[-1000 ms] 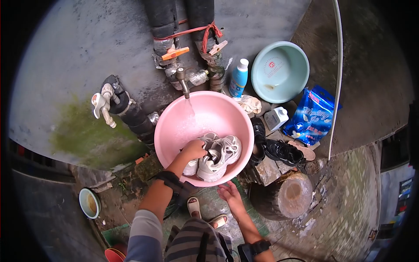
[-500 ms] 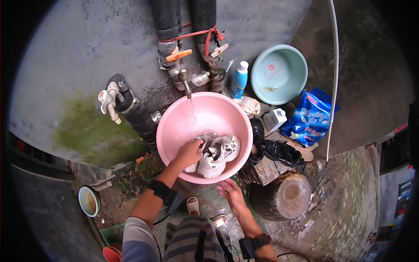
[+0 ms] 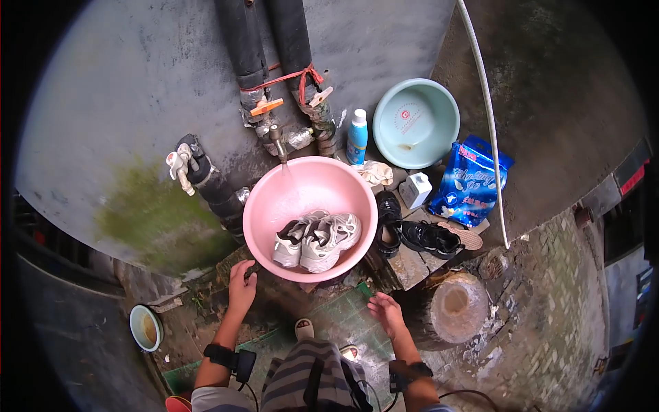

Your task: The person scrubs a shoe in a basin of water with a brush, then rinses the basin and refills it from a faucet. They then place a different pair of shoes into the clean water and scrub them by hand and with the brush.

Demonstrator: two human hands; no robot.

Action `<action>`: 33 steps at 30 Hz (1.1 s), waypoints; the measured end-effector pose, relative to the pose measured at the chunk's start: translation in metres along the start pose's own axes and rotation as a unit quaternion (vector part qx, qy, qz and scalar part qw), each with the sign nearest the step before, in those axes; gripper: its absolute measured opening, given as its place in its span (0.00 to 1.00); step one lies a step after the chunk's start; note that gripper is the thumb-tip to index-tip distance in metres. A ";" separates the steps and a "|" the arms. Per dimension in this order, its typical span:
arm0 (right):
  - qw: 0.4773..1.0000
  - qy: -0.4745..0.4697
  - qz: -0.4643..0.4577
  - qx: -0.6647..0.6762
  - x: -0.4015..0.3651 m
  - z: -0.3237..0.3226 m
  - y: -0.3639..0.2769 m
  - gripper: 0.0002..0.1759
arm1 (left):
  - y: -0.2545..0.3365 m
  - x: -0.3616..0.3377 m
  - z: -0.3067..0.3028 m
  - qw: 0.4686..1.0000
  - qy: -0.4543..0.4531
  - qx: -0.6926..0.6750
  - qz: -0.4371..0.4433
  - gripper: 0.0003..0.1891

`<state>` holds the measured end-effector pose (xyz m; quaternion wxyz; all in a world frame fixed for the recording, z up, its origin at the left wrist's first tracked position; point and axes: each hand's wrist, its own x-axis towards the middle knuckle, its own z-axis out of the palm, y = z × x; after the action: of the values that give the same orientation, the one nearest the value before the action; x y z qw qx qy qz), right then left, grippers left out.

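Inside the pink basin (image 3: 266,199) lies a pair of white-and-grey sneakers (image 3: 331,240), side by side near its front wall. My left hand (image 3: 241,287) is just outside the basin's lower left rim, thumb and fingers apart, with a dark patch between them that I cannot make out. Lower right of the basin, my right hand (image 3: 388,314) hangs in the air, fingers loosely bent and apart, holding nothing. Above the basin's back rim a metal faucet (image 3: 277,143) points down, with a thin stream under it.
A blue bottle (image 3: 357,141), a light-green basin (image 3: 390,123), a white container (image 3: 415,190) and a blue detergent bag (image 3: 470,182) stand to the right. Black shoes (image 3: 432,238) lie beside the pink basin. A round stump (image 3: 458,312) stands at lower right. A pale hose (image 3: 486,89) hangs down.
My left hand has let go of the sneakers and moved out of the basin to the lower left. My right hand has drawn away from the rim, down and right. The view has shifted.
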<state>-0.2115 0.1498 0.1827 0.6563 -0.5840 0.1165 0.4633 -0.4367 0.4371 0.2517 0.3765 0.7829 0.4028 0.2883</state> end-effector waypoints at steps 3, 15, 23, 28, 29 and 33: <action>0.993 0.090 -0.011 0.077 -0.003 -0.078 0.028 0.18 | -0.051 -0.044 -0.016 0.994 -0.006 0.063 -0.084 0.15; 0.966 0.188 -0.009 0.179 -0.057 -0.260 0.144 0.15 | -0.136 -0.151 -0.012 0.934 -0.001 -0.037 -0.356 0.10; 0.963 0.191 0.035 0.186 -0.047 -0.250 0.154 0.15 | -0.061 -0.133 0.007 0.979 -0.036 0.058 -0.192 0.08; 0.963 0.207 0.023 0.172 -0.047 -0.237 0.140 0.14 | -0.101 -0.135 0.012 0.971 -0.049 0.060 -0.225 0.09; 0.966 0.199 0.022 0.165 -0.044 -0.239 0.140 0.14 | -0.109 -0.137 0.010 0.970 -0.050 0.081 -0.222 0.09; 0.961 0.233 0.025 0.148 -0.046 -0.237 0.140 0.15 | -0.119 -0.146 -0.006 0.958 -0.025 0.065 -0.279 0.09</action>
<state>-0.2490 -0.0948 0.0532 0.6782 -0.5688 0.3485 0.3083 -0.5644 0.3624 0.1354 0.4002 0.6693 0.6135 0.1247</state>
